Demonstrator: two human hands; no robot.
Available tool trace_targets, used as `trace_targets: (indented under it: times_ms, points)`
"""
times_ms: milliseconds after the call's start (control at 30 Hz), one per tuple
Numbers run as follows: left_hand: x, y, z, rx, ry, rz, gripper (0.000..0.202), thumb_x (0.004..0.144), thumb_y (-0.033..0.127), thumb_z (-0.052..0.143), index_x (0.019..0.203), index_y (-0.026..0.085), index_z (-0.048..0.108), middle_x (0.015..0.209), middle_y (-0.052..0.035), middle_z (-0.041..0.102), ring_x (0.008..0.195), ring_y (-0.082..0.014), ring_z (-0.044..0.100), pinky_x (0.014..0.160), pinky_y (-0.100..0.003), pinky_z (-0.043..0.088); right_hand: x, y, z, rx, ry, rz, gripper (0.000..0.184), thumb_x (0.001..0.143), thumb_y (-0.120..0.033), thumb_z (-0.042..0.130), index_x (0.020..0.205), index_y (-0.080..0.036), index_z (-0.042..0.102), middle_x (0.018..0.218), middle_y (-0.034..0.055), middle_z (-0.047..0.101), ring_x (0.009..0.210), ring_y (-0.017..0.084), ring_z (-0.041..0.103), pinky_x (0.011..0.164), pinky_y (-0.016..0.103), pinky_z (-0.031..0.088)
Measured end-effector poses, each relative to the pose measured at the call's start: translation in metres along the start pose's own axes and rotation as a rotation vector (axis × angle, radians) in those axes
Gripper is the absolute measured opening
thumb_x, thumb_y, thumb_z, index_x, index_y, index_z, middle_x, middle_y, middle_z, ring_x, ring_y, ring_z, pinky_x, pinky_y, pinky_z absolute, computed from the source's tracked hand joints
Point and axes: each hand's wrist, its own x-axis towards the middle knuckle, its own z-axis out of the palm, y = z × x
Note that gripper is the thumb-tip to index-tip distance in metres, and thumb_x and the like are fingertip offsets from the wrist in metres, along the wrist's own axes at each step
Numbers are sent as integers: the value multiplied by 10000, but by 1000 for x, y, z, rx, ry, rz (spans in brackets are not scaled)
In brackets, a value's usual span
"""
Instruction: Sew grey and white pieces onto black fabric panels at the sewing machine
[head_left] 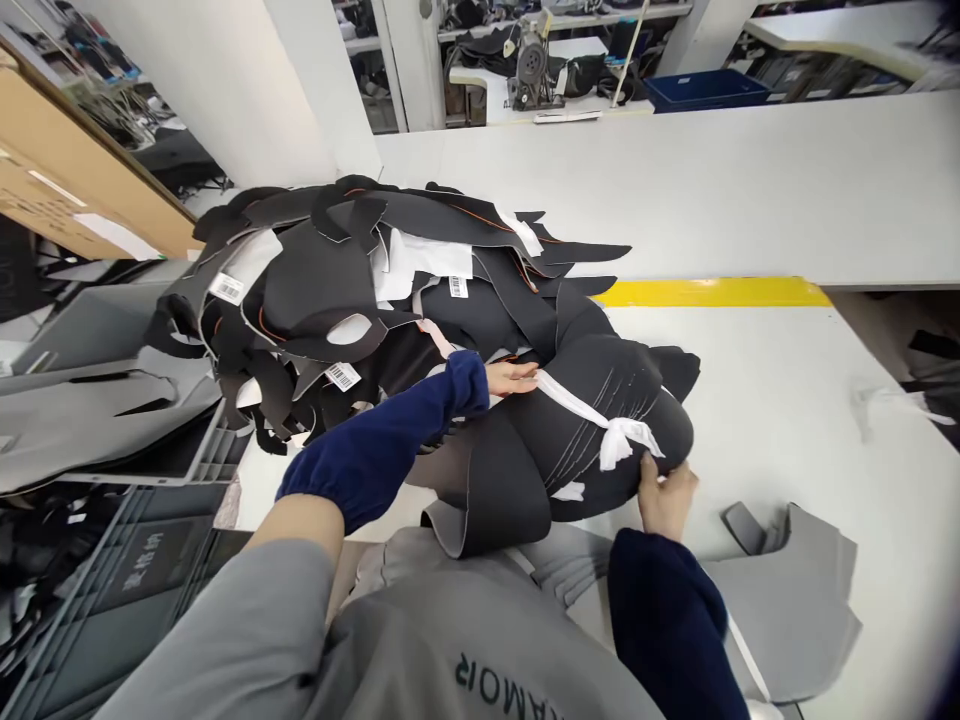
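A bundle of black fabric cut pieces [592, 390] lies in front of me, tied round with a knotted white cloth strip [619, 436]. My right hand [667, 497] grips the bundle's near right edge, thumb on top and the other fingers mostly hidden. At the opposite side, my left hand [512, 378] has its fingers stretched out, with the tips touching the bundle beside the end of the strip. Left of it spreads a large heap of black cut pieces [315, 285], some with orange edging, white wraps and barcode labels.
Grey cut pieces [787, 600] lie on the white table [765, 400] at right. Yellow tape [712, 292] runs along the join with the far table. Grey crates [172, 470] stand at left, near a cardboard box [82, 170]. Behind are a sewing machine [532, 65] and a blue bin [705, 90].
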Motion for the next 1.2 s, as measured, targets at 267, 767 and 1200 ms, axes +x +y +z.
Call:
trace_targets:
  times_ms: [267, 767, 1200]
  points:
    - [-116, -27, 36, 271, 506, -208, 595, 807, 553, 546, 1255, 163, 504, 1188, -115, 538, 1065, -241, 539, 998, -412, 397, -101, -73, 0, -338, -48, -711, 538, 893, -390, 468, 1376, -162, 405, 1367, 192, 371, 1254, 305, 389, 992, 510, 362]
    - [-196, -41, 144, -119, 519, -186, 864, 723, 299, 653, 1468, 183, 231, 1231, -80, 595, 1122, -250, 562, 1017, -407, 415, -72, -64, 106, -753, -447, -1096, 480, 943, -395, 394, 1395, -231, 391, 1507, 144, 252, 1374, 348, 223, 1051, 646, 190]
    - [-127, 68, -111, -133, 437, 266, 647, 746, 426, 676, 1289, 127, 490, 975, -93, 657, 833, -214, 649, 764, -332, 517, -118, -62, 48, -84, -596, -675, 378, 916, -277, 461, 1292, -278, 500, 1376, 73, 451, 1266, 228, 427, 1059, 466, 366]
